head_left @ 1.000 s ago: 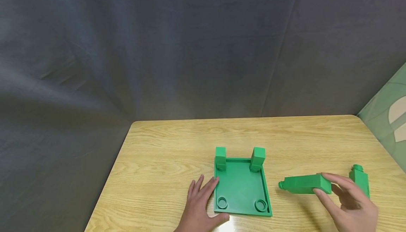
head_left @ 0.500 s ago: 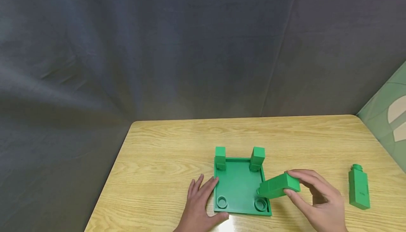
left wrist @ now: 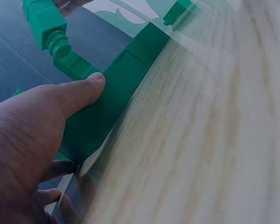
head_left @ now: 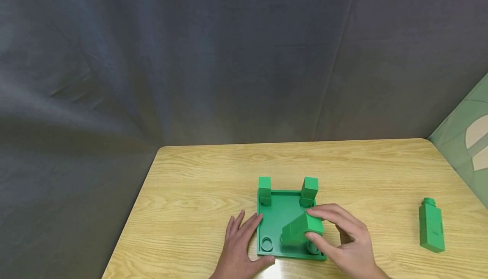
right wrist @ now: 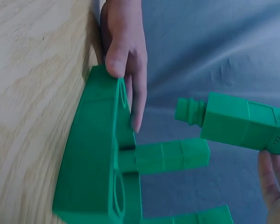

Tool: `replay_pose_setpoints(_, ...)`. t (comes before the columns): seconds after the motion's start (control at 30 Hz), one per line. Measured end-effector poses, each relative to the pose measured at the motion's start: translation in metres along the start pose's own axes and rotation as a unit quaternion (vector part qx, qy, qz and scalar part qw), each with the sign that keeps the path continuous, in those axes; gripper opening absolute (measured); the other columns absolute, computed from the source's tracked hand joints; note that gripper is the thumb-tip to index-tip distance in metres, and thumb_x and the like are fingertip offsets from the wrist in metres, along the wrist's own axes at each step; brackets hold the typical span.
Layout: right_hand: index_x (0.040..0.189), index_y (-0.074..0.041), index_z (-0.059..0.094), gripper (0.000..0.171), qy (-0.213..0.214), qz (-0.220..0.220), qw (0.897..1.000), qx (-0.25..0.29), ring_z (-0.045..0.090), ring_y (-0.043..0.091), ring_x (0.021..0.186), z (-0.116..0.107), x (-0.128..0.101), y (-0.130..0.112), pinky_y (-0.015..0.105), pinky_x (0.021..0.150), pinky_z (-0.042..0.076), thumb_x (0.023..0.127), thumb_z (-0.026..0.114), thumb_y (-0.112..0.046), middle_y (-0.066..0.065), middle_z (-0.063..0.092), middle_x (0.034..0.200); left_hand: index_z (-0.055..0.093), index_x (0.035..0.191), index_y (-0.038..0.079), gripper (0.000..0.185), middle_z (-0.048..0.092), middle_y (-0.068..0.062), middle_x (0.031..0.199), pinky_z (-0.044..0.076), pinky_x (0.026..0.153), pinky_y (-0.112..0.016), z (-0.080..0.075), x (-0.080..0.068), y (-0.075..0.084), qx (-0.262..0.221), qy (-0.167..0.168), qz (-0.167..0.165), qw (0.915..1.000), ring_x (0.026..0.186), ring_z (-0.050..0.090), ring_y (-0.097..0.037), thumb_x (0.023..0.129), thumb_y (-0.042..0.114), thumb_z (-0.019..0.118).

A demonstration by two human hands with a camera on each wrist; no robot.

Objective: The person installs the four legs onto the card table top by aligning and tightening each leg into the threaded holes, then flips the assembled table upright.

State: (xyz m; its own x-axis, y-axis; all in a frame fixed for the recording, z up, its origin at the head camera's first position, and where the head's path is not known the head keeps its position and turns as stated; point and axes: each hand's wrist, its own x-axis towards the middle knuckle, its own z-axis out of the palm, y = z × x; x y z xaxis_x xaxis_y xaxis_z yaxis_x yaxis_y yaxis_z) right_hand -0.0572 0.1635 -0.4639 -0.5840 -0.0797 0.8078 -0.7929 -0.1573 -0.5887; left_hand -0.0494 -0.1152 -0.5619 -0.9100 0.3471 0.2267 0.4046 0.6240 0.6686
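Green square-sided plastic leg (head_left: pixel 295 233) tilted above near half of green square plastic tray (head_left: pixel 280 211) | right hand (head_left: pixel 348 238): grip clamped on leg | left hand (head_left: pixel 242 245): grip apart, touching tray's left edge | fitting leg, I'd judge; next calls for uprighting it over tray's near-left green round socket (head_left: pixel 267 244)

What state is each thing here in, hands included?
Tray: flat on the table, open side up.
Far left leg: upright in its corner.
Far right leg: upright in its corner.
Near left socket: empty.
Near right socket: no leg in it.
Held leg: tilted, above the tray.
Loose leg: lying on the table.
Left hand: touching the tray.
Right hand: gripping the held leg.
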Motion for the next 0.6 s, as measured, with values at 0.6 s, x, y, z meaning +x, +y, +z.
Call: replay_pose_setpoints(0.6,0.126,0.006,0.077,0.035,-0.044,-0.031,0.997,-0.064,0.073,0.016,0.114,0.032,-0.005,0.027,0.019,0.105,0.058,0.099,0.087,-0.014,0.016,0.077,0.118,0.049,0.169,0.028,0.098,0.058,0.003,0.165,0.001,0.135,-0.037,0.001,-0.001,0.0,0.002,0.004,-0.001,1.0,0.163,0.035,-0.043,0.09,0.079,0.075)
